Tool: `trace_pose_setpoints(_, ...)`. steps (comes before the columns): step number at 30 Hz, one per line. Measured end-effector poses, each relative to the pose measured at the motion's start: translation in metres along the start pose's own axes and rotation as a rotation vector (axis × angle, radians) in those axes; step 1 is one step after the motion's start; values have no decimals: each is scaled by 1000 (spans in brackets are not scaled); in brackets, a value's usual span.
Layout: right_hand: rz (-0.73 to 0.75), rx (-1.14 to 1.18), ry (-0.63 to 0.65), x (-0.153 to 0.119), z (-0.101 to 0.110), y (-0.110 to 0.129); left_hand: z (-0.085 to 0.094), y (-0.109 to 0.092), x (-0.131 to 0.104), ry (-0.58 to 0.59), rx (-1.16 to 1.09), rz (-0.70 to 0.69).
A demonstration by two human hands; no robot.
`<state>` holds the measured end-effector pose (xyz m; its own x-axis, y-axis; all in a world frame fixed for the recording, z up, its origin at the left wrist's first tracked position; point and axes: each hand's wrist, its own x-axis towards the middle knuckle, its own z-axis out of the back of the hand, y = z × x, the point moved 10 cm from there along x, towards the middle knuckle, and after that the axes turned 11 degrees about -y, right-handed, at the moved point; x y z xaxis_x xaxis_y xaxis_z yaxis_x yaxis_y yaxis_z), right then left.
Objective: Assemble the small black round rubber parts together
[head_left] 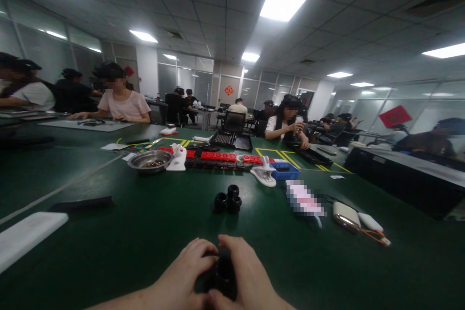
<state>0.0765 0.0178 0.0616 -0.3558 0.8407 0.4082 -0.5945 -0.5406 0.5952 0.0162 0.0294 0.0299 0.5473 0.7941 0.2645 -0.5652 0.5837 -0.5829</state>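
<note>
Evidently, a dark, glossy black piece [224,270] is enclosed at the near edge of the view, cupped between the left hand [189,267] and the right hand [250,271]. The fingers of both are curved around it, and the fingertips are brought close together at the far side; whether it is firmly gripped or merely surrounded cannot be told. By its look, it may be judged light and fairly stiff, perhaps of rubber or plastic, and a little slippery where light is caught by its surface. It is probably best held by the outer wall, with fingers on opposite sides. Most of its outline is hidden by the hands, so its full shape, and whether more than one piece is held, cannot be made out. The wrists are cut off by the lower edge.

At the left, a white slab [32,235] is cropped by the frame. Farther out on the green table [145,227], three black round pieces [229,198] are set touching in a cluster; their far sides are hidden. To their right, a pinkish item [304,198] is obscured by pixelation. Beyond, small contents are seen in a metal bowl [145,170], too tiny to be identified.
</note>
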Motion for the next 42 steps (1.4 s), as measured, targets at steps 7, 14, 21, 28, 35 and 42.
trace_pose_setpoints(7, -5, 82, 13, 0, -2, -2, 0, 1, 0, -6, 10, 7)
trace_pose_setpoints(14, -88, -18, 64, 0, -1, -5, -1, 2, 1, 2, 15, 5)
trace_pose_setpoints(21, 27, 36, 58, 1, -2, 7, 0, -2, 0, -10, 21, 23)
trace_pose_setpoints(28, 2, 154, -77, -2, 16, -4, 2, -1, 1, -4, 18, 18)
trace_pose_setpoints(35, -229, 394, -478, 3, 56, -52, 3, 8, -2, -57, 45, 94)
trace_pose_setpoints(42, -461, 788, -382, 9, 22, -93, 52, 34, -15, -201, 271, 230)
